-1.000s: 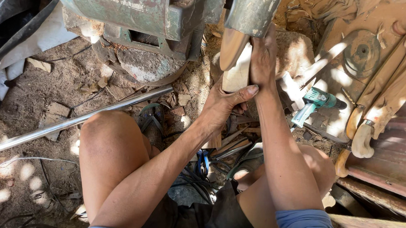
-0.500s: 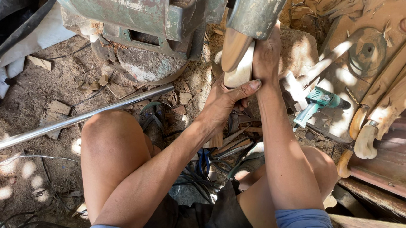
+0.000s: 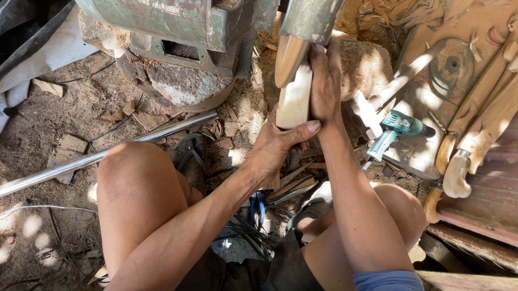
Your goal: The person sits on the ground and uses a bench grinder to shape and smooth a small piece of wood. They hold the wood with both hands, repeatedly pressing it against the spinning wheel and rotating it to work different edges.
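Pale wooden block (image 3: 294, 97) sits clasped between both hands: left hand (image 3: 277, 147) fingers curl around its lower end, right hand (image 3: 326, 83) fingers close along its side

Both bare arms reach forward between the raised knees, the forearms drawing close at the wrists. The left hand (image 3: 277, 147) sits lower, palm turned up, its thumb stretched rightward until it touches the right wrist, its fingers curled under and out of sight. The right hand (image 3: 326, 80) stands just above that thumb, wrist straight, its fingers (image 3: 319, 53) pressed together and pointing away from the body.
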